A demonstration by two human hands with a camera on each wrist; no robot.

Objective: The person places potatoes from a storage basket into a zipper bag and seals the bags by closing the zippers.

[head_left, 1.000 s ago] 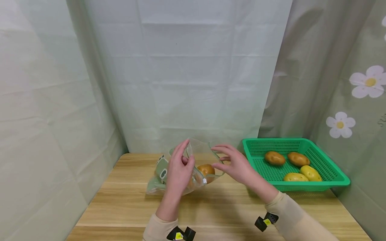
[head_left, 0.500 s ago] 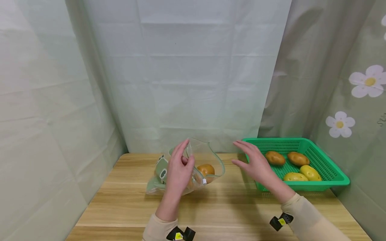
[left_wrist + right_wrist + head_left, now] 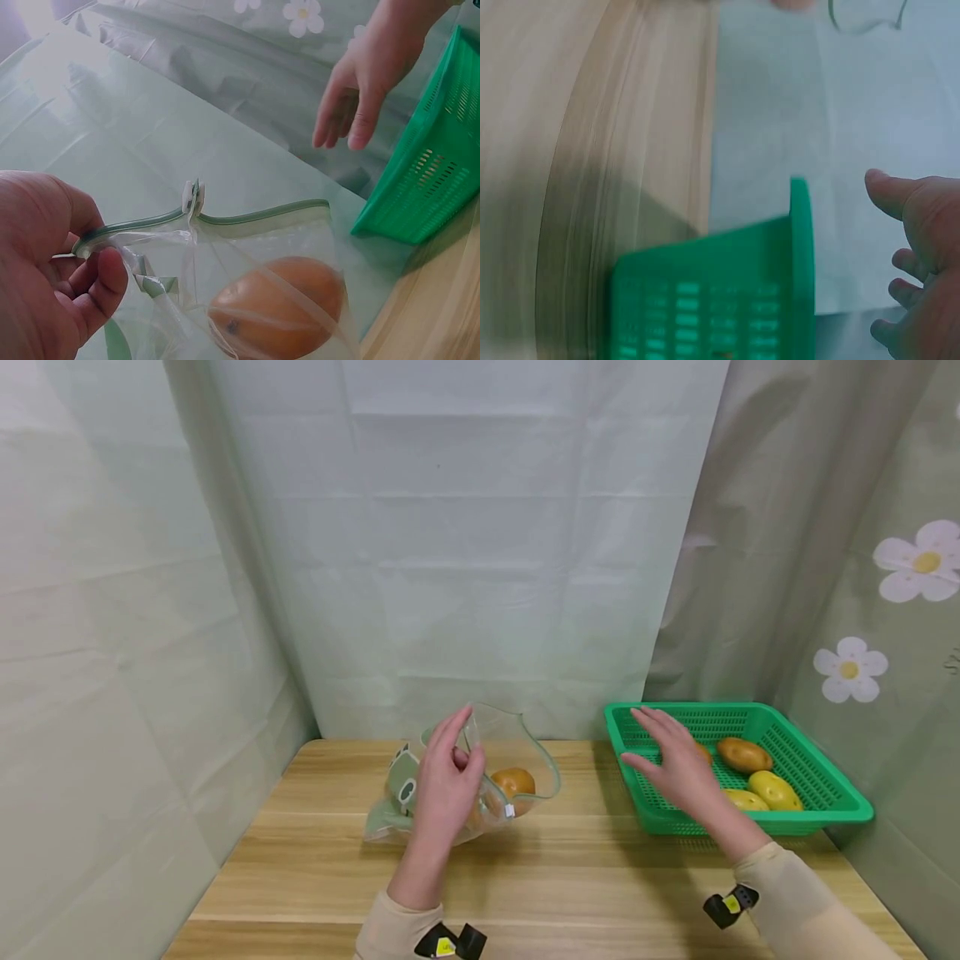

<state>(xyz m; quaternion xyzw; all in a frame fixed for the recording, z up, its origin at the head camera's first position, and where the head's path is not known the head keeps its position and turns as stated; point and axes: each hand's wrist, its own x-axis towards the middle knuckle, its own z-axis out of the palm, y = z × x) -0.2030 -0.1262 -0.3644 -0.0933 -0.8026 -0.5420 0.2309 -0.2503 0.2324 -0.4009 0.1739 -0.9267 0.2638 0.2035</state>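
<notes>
My left hand pinches the edge of a clear zip bag with green trim and a green print. Its mouth gapes to the right, and a white zip slider sits on the rim in the left wrist view. Inside the bag lies a brown potato; the folds partly hide other contents. My right hand hangs over the left side of a green plastic basket, its fingers extended and holding nothing. The basket holds another brown potato and a yellow potato, with more partly behind the hand.
Bag and basket stand apart on a wooden table. Pale curtains close in the back and sides, and the right one bears white flowers. The basket's raised rim stands beneath my right hand.
My right hand has left the right edge of the bag's mouth and moved right to above the basket. The left hand and the bag have stayed put.
</notes>
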